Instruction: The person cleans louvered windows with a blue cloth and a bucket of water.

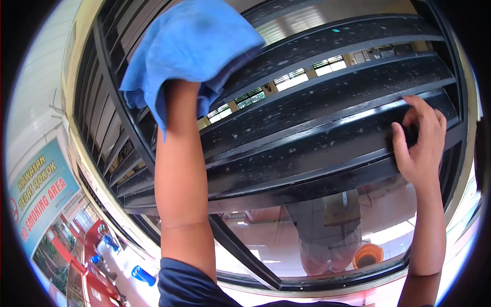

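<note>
Dark blue sleeve (184, 284) sat closest to my camera, with the left forearm (181, 179) stretched up from it. Blue cloth (199, 38) covered the left hand, so I couldn't tell how it was gripping. Right of and below that, the right hand (422, 138) was loosely curled, thumb apart, at the edge of a black slat (332, 148). Looked like a wiping step to me; next move probably called for cloth flat against a slat beside the left hand.

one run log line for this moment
left hand: hidden under blue cloth | right hand: curled at speckled black slat | no-smoking sign: far left
</note>
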Available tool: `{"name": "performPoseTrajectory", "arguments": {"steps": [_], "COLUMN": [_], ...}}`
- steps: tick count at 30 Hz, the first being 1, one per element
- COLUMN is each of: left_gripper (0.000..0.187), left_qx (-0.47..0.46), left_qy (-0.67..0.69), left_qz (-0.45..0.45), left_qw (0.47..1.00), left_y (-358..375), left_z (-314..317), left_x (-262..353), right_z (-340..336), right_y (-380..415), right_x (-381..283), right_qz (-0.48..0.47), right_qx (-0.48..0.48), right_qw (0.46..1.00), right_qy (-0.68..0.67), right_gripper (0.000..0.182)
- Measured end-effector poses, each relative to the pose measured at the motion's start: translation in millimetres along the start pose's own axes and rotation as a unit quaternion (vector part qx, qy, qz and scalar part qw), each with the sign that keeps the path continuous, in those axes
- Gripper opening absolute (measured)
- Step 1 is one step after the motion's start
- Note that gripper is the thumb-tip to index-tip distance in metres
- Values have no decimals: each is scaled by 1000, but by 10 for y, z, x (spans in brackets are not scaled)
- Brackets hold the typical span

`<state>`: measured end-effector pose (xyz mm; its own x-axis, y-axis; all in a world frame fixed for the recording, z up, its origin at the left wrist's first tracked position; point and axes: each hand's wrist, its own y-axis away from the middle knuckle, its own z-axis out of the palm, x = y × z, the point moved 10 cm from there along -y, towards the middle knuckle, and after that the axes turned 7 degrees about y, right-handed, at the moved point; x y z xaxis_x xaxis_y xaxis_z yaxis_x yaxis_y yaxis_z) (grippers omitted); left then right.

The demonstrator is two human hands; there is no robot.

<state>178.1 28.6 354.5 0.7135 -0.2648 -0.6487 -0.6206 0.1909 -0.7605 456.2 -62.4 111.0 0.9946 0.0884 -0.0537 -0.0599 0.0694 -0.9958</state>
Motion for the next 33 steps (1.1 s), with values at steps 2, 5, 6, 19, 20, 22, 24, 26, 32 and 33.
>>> {"name": "performPoseTrajectory", "arguments": {"steps": [2, 5, 6, 19, 20, 22, 24, 26, 32, 33], "left_gripper": [47, 46, 46, 42, 42, 41, 40, 40, 38, 38], "left_qx": [-20, -29, -26, -6, -24, -66, -112, -154, -184, -180], "left_qy": [14, 20, 21, 102, 95, 68, 33, -5, -46, -49], "left_qz": [12, 22, 24, 77, 74, 51, 16, -30, -126, -123], "left_qw": [1000, 999, 999, 992, 992, 994, 993, 988, 974, 975], "left_y": [184, 385, 401, 211, 271, 443, 647, 863, 1011, 963], "left_z": [-19, -93, -116, -42, -72, -153, -271, -431, -595, -548], "left_x": [100, 199, 211, 634, 510, 160, -242, -611, -908, -865], "right_z": [7, 23, 34, 133, 145, 150, 140, 128, 141, 152], "right_y": [12, 13, 10, 117, 124, 137, 133, 127, 134, 140], "right_x": [-23, -29, -27, 152, 172, 163, 159, 137, 101, 108], "right_qz": [-4, 14, 18, 7, 12, 0, 2, 2, 4, 5], "right_qx": [5, -5, -10, -34, -35, -27, -26, -25, -20, -22], "right_qw": [1000, 1000, 1000, 998, 998, 999, 999, 999, 999, 999], "right_qy": [23, 15, 15, 47, 46, 38, 36, 40, 40, 39], "right_gripper": [51, 50, 50, 50, 50, 51, 51, 51, 50, 50]}}
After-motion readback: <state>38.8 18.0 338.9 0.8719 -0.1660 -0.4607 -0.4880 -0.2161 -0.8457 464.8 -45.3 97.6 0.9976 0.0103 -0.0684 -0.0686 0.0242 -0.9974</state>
